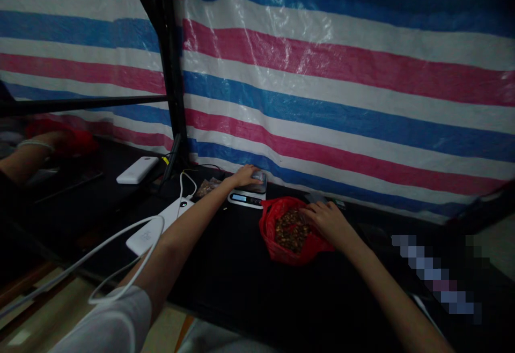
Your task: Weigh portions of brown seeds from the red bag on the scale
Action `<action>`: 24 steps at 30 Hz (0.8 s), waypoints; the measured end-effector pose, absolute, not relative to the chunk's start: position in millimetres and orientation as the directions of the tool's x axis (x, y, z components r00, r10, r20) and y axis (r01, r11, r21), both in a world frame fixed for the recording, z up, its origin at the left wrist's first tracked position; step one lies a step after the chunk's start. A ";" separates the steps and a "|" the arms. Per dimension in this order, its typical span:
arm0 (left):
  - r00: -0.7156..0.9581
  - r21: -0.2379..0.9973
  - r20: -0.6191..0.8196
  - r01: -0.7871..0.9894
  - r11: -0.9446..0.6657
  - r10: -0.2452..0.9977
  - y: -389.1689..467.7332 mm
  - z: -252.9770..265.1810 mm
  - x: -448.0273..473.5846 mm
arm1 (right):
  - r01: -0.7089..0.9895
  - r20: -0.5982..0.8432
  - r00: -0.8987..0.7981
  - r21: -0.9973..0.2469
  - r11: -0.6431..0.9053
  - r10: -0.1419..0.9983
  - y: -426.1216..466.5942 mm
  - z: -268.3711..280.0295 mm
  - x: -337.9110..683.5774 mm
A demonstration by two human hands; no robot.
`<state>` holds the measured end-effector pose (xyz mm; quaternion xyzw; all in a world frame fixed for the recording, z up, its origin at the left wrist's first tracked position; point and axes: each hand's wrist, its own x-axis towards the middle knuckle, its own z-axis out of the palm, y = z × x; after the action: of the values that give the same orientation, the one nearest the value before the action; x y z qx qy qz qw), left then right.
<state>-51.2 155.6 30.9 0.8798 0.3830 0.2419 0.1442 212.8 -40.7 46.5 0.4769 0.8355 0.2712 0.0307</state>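
Observation:
My left hand point(246, 175) reaches over the weighing plate of a small white digital scale point(246, 199) with a lit display. Its fingers are stretched out and apart, touching a shiny greyish surface on the plate that I cannot make out clearly. My right hand point(324, 219) is at the right side of an open red plastic bag point(270, 240), fingers bent and drawn together at its mouth. What they hold, if anything, is hidden. Inside the bag lies a heap of small brown and gold pieces point(293, 232), too small to name.
Left of the scale lies a clear bag with brownish contents point(207, 187). A white power bank point(147, 237) with a white cable point(116, 235) sits beside my left forearm; another white power bank point(137, 170) lies behind. At far left, another person's hand point(56, 141) is by red plastic. Striped sheeting point(322, 90) hangs behind the black table point(241, 288).

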 end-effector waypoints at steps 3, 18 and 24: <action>0.492 0.467 0.467 0.568 -0.677 0.735 117.4 22.4 -48.1 | 0.765 0.208 -0.537 0.529 0.368 0.818 -35.9 42.1 212.5; 0.184 0.945 0.318 0.014 -0.326 0.930 -15.1 -34.2 22.0 | 0.833 0.348 -0.520 0.005 0.553 0.780 -30.2 11.5 192.6; 0.192 0.959 0.284 -0.077 -0.274 0.939 -17.4 -35.2 27.0 | 0.822 0.378 -0.408 -0.243 0.515 0.831 -30.8 -3.5 182.5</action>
<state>27.0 -17.4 -35.2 0.6013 0.3585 0.5248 0.4842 182.5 -30.8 -3.5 0.4925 0.8391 -0.0094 -0.2309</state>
